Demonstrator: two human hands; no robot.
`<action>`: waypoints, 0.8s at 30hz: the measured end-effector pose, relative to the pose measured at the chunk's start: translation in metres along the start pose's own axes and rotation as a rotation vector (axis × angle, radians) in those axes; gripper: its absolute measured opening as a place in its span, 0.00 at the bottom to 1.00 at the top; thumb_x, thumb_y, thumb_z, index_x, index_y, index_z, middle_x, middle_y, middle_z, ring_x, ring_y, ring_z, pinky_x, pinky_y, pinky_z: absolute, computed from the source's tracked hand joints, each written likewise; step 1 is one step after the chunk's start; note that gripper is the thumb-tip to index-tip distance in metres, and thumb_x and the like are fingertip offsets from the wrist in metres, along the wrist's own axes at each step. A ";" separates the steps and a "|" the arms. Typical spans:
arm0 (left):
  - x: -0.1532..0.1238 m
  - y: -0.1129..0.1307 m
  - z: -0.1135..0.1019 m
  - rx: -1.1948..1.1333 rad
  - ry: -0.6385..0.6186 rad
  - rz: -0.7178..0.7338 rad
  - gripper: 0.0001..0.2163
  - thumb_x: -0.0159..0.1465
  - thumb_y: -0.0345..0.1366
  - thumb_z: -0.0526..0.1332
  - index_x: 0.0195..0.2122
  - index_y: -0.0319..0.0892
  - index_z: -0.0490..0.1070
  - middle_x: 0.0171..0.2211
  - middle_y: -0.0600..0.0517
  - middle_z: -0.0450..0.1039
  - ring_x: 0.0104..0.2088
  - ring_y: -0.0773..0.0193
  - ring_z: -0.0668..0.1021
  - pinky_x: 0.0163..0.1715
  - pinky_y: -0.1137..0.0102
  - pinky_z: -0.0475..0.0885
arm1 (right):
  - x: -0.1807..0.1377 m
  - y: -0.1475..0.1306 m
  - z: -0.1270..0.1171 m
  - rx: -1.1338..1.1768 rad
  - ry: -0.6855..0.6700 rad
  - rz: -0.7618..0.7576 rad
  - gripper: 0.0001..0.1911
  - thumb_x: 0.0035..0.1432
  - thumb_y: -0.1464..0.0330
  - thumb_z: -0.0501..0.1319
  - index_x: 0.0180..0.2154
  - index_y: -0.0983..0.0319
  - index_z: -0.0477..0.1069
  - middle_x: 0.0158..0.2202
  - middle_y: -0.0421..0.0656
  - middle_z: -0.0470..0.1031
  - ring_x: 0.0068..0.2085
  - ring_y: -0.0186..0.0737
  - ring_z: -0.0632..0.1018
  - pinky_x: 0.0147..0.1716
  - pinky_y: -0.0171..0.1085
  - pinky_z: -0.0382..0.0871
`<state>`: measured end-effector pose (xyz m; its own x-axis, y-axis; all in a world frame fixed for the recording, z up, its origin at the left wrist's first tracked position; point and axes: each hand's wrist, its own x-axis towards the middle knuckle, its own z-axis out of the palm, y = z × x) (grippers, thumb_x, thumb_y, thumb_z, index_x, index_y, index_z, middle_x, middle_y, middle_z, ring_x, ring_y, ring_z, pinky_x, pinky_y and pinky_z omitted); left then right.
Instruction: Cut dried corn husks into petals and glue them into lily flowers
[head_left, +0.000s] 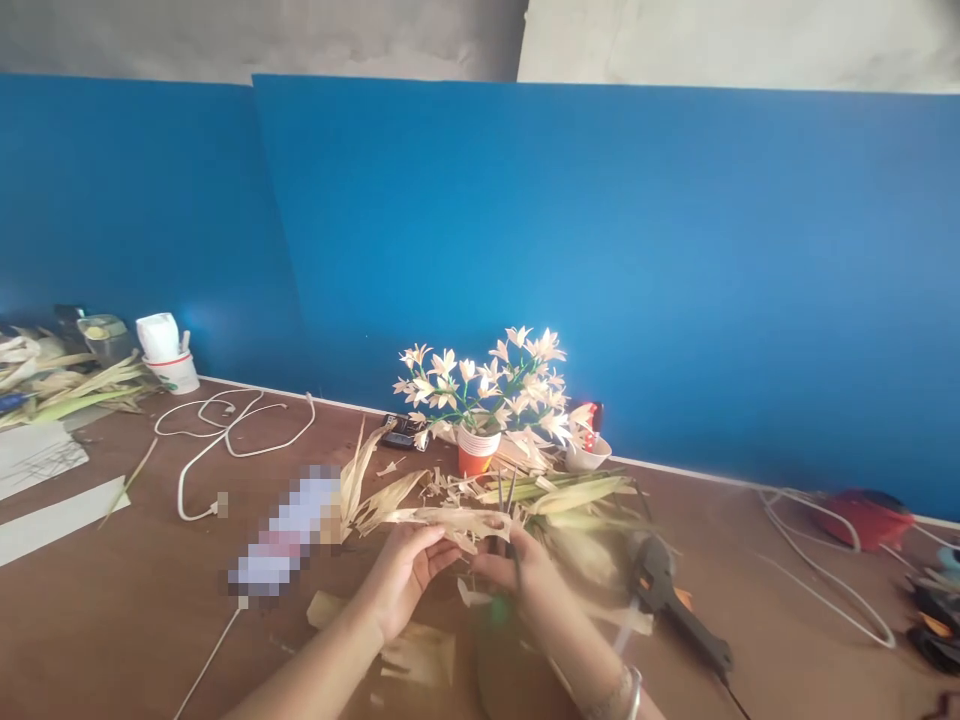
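My left hand (pixel 409 575) pinches a pale, torn strip of corn husk (pixel 450 520) between thumb and fingers. In my right hand (pixel 525 570) is a pair of scissors (pixel 507 490), its blades pointing up and away beside the strip's right end. The handles are mostly hidden by my fingers and blurred. Just beyond both hands, husk scraps lie around a stacked paper cup (pixel 478 455) that holds husk flowers (pixel 487 380) on green stems. More dried husks (pixel 360 485) stand left of the strip, and a greenish husk bundle (pixel 585 500) lies to its right.
A black glue gun (pixel 675 600) lies right of my right hand. White cables (pixel 225 430) loop across the brown table at left. A white bowl (pixel 589 455) stands behind the husks, and a red object (pixel 862 518) sits far right. Blue panels (pixel 600 250) rise along the back edge.
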<state>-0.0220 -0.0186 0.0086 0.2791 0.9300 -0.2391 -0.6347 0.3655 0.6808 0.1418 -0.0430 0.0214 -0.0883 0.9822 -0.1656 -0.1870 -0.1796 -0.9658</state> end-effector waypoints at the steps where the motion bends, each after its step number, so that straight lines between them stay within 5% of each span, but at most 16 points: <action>1: -0.001 -0.001 0.002 0.013 -0.014 -0.015 0.08 0.49 0.30 0.70 0.31 0.36 0.76 0.32 0.48 0.81 0.31 0.64 0.80 0.36 0.70 0.76 | 0.000 0.004 0.003 0.037 0.012 -0.006 0.16 0.40 0.67 0.70 0.33 0.61 0.69 0.24 0.35 0.68 0.24 0.31 0.67 0.24 0.31 0.60; 7: -0.003 0.000 0.000 0.076 -0.022 -0.047 0.10 0.50 0.32 0.70 0.33 0.36 0.76 0.34 0.47 0.80 0.35 0.62 0.80 0.38 0.69 0.75 | -0.006 -0.007 0.000 -0.032 0.035 -0.025 0.16 0.40 0.65 0.70 0.32 0.62 0.69 0.22 0.35 0.68 0.23 0.33 0.68 0.26 0.34 0.64; 13: 0.004 0.019 -0.010 0.354 0.023 0.079 0.07 0.50 0.33 0.66 0.28 0.39 0.70 0.23 0.54 0.74 0.25 0.66 0.76 0.24 0.74 0.71 | -0.016 -0.026 -0.012 -0.474 -0.052 -0.002 0.03 0.47 0.69 0.60 0.27 0.63 0.68 0.20 0.35 0.66 0.22 0.30 0.64 0.23 0.31 0.56; 17: 0.008 0.028 -0.013 0.657 0.122 0.083 0.08 0.50 0.33 0.63 0.32 0.40 0.71 0.22 0.57 0.70 0.21 0.70 0.70 0.19 0.76 0.63 | -0.008 -0.021 -0.027 -0.786 0.031 -0.096 0.04 0.48 0.72 0.57 0.28 0.63 0.70 0.20 0.36 0.68 0.23 0.31 0.64 0.22 0.31 0.54; 24: 0.008 0.031 -0.014 0.829 0.127 0.091 0.14 0.51 0.35 0.63 0.39 0.40 0.70 0.29 0.54 0.72 0.26 0.67 0.72 0.23 0.74 0.67 | 0.002 -0.014 -0.035 -0.606 0.089 -0.001 0.10 0.45 0.72 0.59 0.34 0.63 0.71 0.18 0.34 0.66 0.21 0.30 0.62 0.21 0.30 0.53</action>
<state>-0.0500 0.0005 0.0181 0.1374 0.9699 -0.2008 0.0971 0.1886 0.9772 0.1788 -0.0371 0.0273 -0.0016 0.9879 -0.1552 0.4046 -0.1412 -0.9035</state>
